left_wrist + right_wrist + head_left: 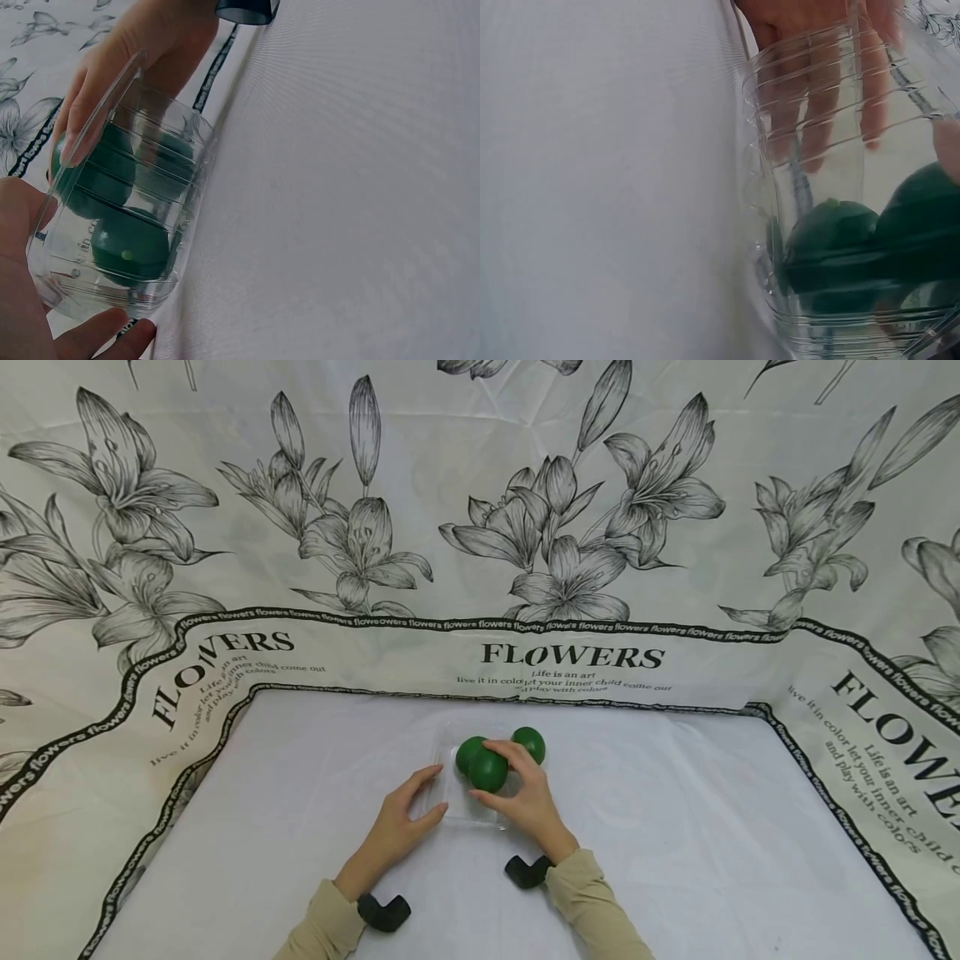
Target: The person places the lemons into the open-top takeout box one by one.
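On the white tablecloth [675, 860], left hand [405, 814] lies with straight fingers against the clear plastic tray [457, 806]; right hand [525, 793] curls round a green ball [489, 771] in it. Tray looks light, thin, crushable: best steadied at its walls.

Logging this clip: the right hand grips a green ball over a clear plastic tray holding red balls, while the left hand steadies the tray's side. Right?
Not quite: the other balls in the clear plastic tray are green, as the head view shows. The right hand grips a green ball; the left hand steadies the tray.
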`<state>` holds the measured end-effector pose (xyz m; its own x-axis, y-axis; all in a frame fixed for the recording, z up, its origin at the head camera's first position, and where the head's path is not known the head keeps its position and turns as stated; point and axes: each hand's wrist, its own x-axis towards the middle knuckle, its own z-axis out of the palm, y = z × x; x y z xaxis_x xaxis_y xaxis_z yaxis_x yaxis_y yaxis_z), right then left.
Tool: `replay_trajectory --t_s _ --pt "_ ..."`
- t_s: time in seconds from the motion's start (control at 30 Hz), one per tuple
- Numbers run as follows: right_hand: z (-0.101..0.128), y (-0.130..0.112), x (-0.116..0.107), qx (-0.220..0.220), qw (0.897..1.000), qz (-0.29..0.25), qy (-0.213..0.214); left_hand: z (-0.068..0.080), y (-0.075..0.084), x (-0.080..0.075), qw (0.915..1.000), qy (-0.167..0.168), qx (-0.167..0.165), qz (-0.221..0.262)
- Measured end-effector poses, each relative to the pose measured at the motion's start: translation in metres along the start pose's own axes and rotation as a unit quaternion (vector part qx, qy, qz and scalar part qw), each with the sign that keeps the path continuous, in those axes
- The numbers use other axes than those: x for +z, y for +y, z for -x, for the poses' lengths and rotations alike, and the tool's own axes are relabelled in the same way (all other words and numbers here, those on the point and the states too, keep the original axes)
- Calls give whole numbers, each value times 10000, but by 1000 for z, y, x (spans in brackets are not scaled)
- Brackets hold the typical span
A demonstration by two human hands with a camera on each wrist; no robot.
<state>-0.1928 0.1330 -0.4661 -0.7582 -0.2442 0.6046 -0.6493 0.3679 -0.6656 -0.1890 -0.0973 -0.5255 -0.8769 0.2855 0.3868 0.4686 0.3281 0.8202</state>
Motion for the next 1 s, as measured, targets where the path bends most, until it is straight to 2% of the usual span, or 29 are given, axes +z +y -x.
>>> replay_trajectory --t_s 0.13,0.23,0.37,0.53,0.67,1.0 --pt "-1 -4 0 6 9998 12 -211 0 1 0 10000 -12 -24 -6" --pt "1 12 3 56 9991 147 -382 0 1 0 10000 -26 -4 11" --pt "5 34 7 160 9956 676 -633 0 0 0 10000 -24 20 34" --pt "3 30 7 249 9878 1263 -882 0 0 0 10000 -24 30 36" --pt "2 28 7 322 9848 1381 -1002 -1 0 0 10000 -8 74 10" --pt "3 27 7 374 9874 1160 -1007 -1 1 -1 10000 -21 -34 51"
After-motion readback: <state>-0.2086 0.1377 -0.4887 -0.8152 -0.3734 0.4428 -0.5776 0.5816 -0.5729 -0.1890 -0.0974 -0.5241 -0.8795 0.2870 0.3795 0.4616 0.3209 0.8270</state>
